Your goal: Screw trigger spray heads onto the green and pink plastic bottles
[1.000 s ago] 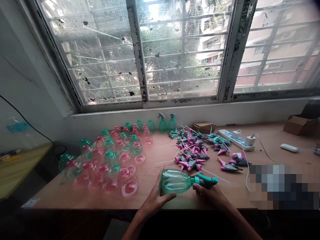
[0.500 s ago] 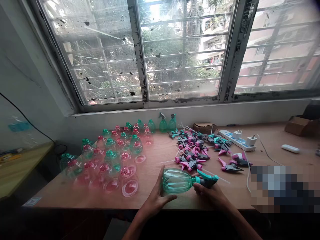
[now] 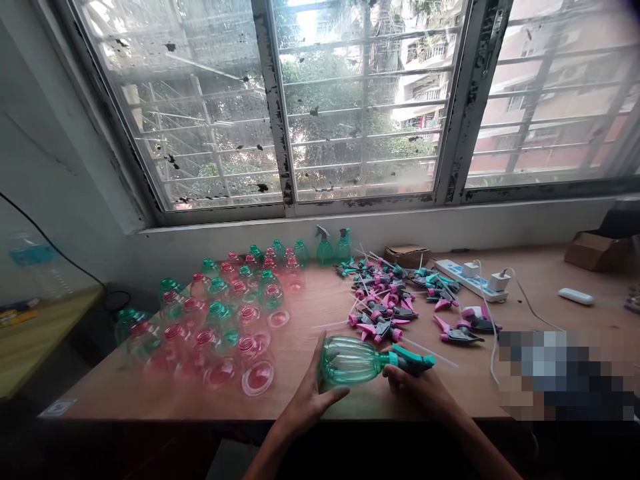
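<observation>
Item: translucent green ribbed plastic spray bottle [image 3: 353, 361], rounded body with lengthwise flutes, held on its side just above the near edge of the wooden table [image 3: 310, 393], base to the left, neck to the right. Fitted at the neck: teal and dark grey plastic trigger spray head [image 3: 413, 361], nozzle pointing right.

Left hand [image 3: 307, 397]: palm cupped round the bottle's base end, thumb up along the far side, fingers spread beneath and closed against the body. Forearm enters from the lower centre.

Right hand [image 3: 425, 390]: fingers curled under and clamped on the trigger head at the collar, knuckles toward the camera; forearm runs in from the lower right.

Behind the bottle, centre of table: loose heap of pink, teal and grey trigger spray heads [image 3: 395, 300], glossy moulded plastic, thin white dip tubes sticking out at all angles.

Left of table: cluster of open-necked pink and green translucent bottles [image 3: 220, 320], standing upright, closely packed, without heads.

Back edge near the sill: two upright green bottles with spray heads fitted [image 3: 334, 247]; small brown cardboard box [image 3: 409, 254] just to their right.

Right half: white power strip [image 3: 473, 278] with white plugs and a cable trailing toward the near edge; small white oblong object [image 3: 575, 296]; open brown cardboard carton [image 3: 597, 250] at the far right.

Backdrop: wide metal-framed window [image 3: 320, 107], flaking paint, barred panes, greenery and buildings beyond.
</observation>
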{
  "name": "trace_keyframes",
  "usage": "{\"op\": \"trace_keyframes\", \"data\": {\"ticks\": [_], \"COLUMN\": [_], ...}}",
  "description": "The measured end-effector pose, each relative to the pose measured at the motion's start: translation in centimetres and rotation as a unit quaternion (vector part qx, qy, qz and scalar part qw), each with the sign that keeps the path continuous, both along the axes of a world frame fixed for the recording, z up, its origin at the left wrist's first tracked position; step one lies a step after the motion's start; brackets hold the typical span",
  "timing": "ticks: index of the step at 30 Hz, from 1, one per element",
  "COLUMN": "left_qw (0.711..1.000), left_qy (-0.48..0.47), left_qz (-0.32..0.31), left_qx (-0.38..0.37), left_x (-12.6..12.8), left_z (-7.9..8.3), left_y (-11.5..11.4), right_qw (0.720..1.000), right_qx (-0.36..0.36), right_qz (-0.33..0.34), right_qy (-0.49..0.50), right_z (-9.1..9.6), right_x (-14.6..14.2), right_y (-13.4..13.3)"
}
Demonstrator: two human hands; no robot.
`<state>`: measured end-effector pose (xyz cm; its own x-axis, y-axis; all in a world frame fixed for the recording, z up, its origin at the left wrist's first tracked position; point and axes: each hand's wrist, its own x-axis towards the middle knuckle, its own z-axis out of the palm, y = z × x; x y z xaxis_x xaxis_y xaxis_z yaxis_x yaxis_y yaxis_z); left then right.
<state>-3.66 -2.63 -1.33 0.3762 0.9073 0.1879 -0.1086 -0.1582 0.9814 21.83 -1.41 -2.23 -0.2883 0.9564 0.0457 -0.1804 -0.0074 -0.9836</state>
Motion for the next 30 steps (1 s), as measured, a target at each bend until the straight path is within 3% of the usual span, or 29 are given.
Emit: {"op": "trace_keyframes", "data": {"ticks": [3, 10, 16, 23, 30], "left_qw": [1.000, 0.999, 1.000, 0.999, 1.000], "left_qy": [-0.010, 0.030, -0.012, 0.032, -0.013], "left_qz": [0.000, 0.012, 0.000, 0.014, 0.003], "left_qx": [-0.002, -0.006, -0.017, -0.002, -0.013], "left_x": [-0.1, 0.1, 0.3, 0.2, 0.4], "left_z": [-0.2, 1.3, 0.2, 1.0, 0.2], "left_y": [0.0, -0.3, -0.1, -0.1, 0.0], "right_qw": [1.000, 1.000, 0.999, 1.000, 1.000], "right_qx": [0.002, 0.017, 0.018, 0.013, -0.002], "right_qz": [-0.009, -0.001, -0.034, -0.017, -0.028], "right_qy": [-0.003, 0.007, 0.014, 0.013, 0.012], "right_z": [0.0, -0.2, -0.5, 0.0, 0.0], "right_x": [0.0, 0.0, 0.0, -0.4, -0.3], "right_y": [0.0, 0.1, 0.3, -0.1, 0.0]}}
